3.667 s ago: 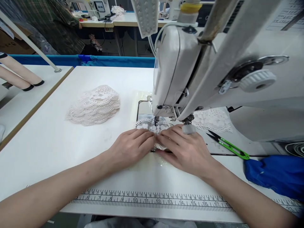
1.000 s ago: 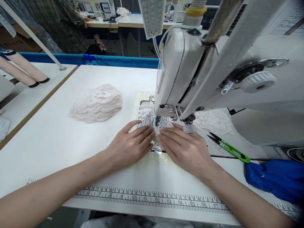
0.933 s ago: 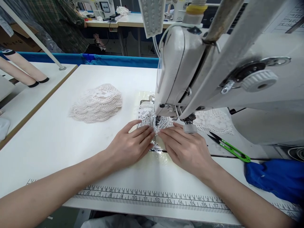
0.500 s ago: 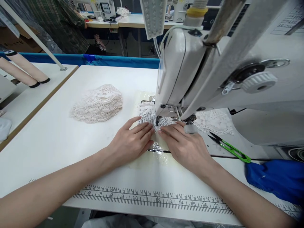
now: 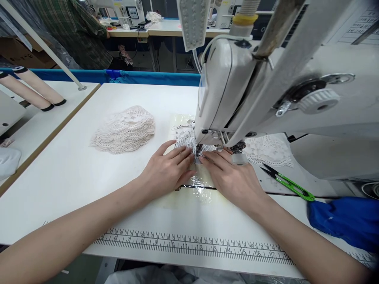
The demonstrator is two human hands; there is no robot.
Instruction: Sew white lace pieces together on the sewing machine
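Note:
A piece of white lace (image 5: 186, 136) lies under the presser foot (image 5: 198, 150) of a white sewing machine (image 5: 220, 83). My left hand (image 5: 167, 169) rests flat on the lace's left part, its fingers stretched toward the foot. On the other side, my right hand (image 5: 233, 177) presses the lace with extended fingers, some of them hidden below the machine head. Both sets of fingertips are close to the needle area. Left of the machine, a pile of cream lace pieces (image 5: 124, 130) sits on the white table (image 5: 118, 213).
Green thread snips (image 5: 288, 183) and a blue cloth (image 5: 345, 223) lie at the right. More lace (image 5: 268, 151) is behind the right hand. A printed ruler (image 5: 192, 246) runs along the front edge. Across the blue trough (image 5: 154, 78) stands a person in a plaid sleeve (image 5: 79, 29).
The lace under the foot has fed away from me, and less of it shows in front of the needle. Both hands stay beside the foot. The view has shifted slightly.

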